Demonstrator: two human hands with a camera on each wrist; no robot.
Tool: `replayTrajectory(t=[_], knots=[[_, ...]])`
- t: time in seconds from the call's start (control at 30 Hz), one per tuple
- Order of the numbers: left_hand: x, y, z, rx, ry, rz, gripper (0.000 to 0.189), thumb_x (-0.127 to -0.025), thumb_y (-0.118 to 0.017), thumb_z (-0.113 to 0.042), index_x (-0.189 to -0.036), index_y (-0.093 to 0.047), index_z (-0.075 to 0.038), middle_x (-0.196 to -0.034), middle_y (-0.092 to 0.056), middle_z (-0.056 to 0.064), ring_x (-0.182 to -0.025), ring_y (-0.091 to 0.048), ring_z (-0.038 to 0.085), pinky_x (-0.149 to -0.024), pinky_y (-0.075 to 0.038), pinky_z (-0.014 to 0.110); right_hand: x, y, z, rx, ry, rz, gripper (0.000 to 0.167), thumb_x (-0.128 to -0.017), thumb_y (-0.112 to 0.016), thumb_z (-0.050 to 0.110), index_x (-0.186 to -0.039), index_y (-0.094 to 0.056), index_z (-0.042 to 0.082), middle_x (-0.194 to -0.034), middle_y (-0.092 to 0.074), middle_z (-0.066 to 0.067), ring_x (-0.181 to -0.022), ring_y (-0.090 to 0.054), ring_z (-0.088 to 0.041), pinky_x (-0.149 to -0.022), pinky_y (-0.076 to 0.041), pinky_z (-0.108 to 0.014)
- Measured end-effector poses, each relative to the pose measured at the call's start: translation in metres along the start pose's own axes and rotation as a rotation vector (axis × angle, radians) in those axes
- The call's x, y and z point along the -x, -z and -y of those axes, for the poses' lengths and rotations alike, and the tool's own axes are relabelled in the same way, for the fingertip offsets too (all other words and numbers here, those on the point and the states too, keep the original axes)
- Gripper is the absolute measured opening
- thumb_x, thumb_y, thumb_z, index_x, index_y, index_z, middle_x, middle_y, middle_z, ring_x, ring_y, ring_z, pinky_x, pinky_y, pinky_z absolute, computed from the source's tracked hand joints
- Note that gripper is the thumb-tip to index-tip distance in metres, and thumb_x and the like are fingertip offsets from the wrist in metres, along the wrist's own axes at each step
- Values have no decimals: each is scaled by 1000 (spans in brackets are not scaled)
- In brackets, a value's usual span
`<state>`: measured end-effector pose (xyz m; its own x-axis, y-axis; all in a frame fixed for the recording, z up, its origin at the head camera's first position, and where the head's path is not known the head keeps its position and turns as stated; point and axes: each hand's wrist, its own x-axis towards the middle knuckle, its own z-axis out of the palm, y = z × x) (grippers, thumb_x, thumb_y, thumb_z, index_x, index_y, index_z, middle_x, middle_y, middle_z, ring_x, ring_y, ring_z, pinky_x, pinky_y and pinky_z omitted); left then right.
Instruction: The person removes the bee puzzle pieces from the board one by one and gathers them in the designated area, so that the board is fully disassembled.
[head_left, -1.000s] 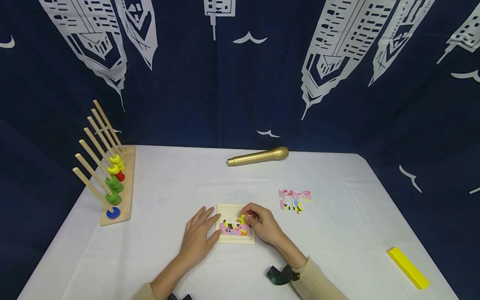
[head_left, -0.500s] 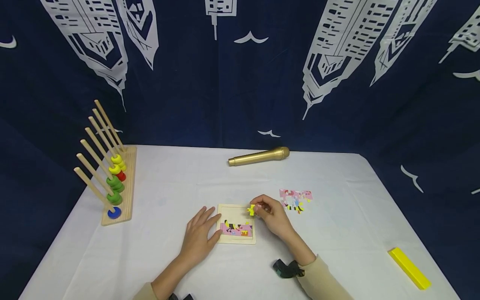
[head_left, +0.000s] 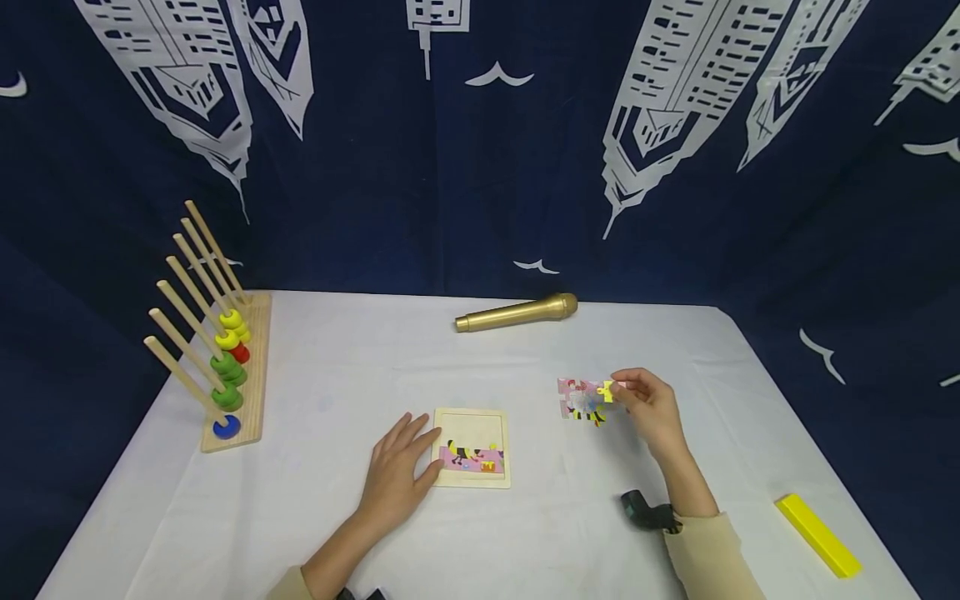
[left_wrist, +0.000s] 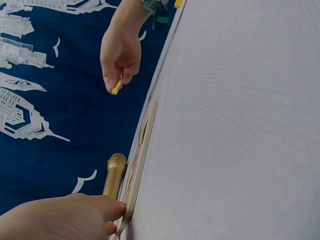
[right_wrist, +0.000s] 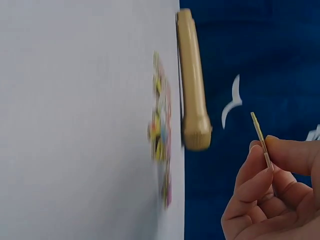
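Note:
My right hand (head_left: 651,408) pinches a yellow jigsaw puzzle piece (head_left: 606,391) between thumb and fingers. In the right wrist view the piece (right_wrist: 261,137) shows edge-on, raised above the table. Below it lies a joined patch of pink puzzle pieces (head_left: 577,398), which it overlaps in the head view. My left hand (head_left: 401,471) rests with spread fingers at the left edge of a light wooden puzzle frame (head_left: 471,482). A strip of joined pink and yellow pieces (head_left: 471,460) fills the frame's lower part; bare wood shows above it.
A gold microphone (head_left: 517,313) lies at the table's back edge. On the left stands a wooden peg rack (head_left: 258,367) with coloured rings on several upright pegs. A yellow block (head_left: 817,535) lies near the right edge. A dark blue printed cloth (head_left: 480,183) hangs behind the white table.
My right hand has lifted the yellow puzzle piece away from the frame and carried it right, over to the loose patch of pieces. My left hand has stayed at the frame.

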<state>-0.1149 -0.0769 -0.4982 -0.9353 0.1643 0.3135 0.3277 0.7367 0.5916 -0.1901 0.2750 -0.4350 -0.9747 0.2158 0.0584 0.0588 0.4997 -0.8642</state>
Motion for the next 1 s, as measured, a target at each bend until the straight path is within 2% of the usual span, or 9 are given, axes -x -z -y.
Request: replayTrajectory(t=[0.17,0.37,0.6,0.8,1.0], knots=[[0,1,1,-3,10,8,42,-84,-74,-15,-124,-66,-3,-142,-54,17,-139,-37,40,-107,-31,59,-2,15,-13,24,-62,-56,23,-95,-61,7,-114,-62,-4,-88,-61,-2,-74,-58,-4,-64,-50,-19],[-1,1,1,9,18,19,42,-85,-74,-15,-124,-66,-4,-142,-53,16,-140,-37,39,-108,-31,60,-4,18,-27,24,-124,-51,24,-95,-60,8,-116,-61,-4,-83,-61,4,-73,-59,-3,-63,-52,-18],[0,1,1,6,20,17,42,-85,-73,-16,-125,-66,-4,-142,-53,16,-140,-37,39,-109,-30,59,-7,14,-41,35,-123,-26,24,-93,-63,9,-113,-62,-3,-75,-61,11,-68,-57,-2,-58,-47,-18],[-1,1,0,2,20,22,42,-85,-73,-16,-124,-65,-4,-142,-53,16,-140,-36,39,-109,-30,59,-6,9,-47,95,-107,-26,22,-90,-66,10,-109,-64,-1,-77,-62,4,-64,-53,-3,-55,-46,-18],[-1,1,0,4,18,21,42,-85,-74,-16,-124,-66,-4,-142,-53,16,-140,-37,39,-108,-31,59,-6,5,-48,191,-57,-48,20,-89,-67,9,-106,-65,-2,-83,-67,-8,-64,-53,-2,-53,-45,-16]])
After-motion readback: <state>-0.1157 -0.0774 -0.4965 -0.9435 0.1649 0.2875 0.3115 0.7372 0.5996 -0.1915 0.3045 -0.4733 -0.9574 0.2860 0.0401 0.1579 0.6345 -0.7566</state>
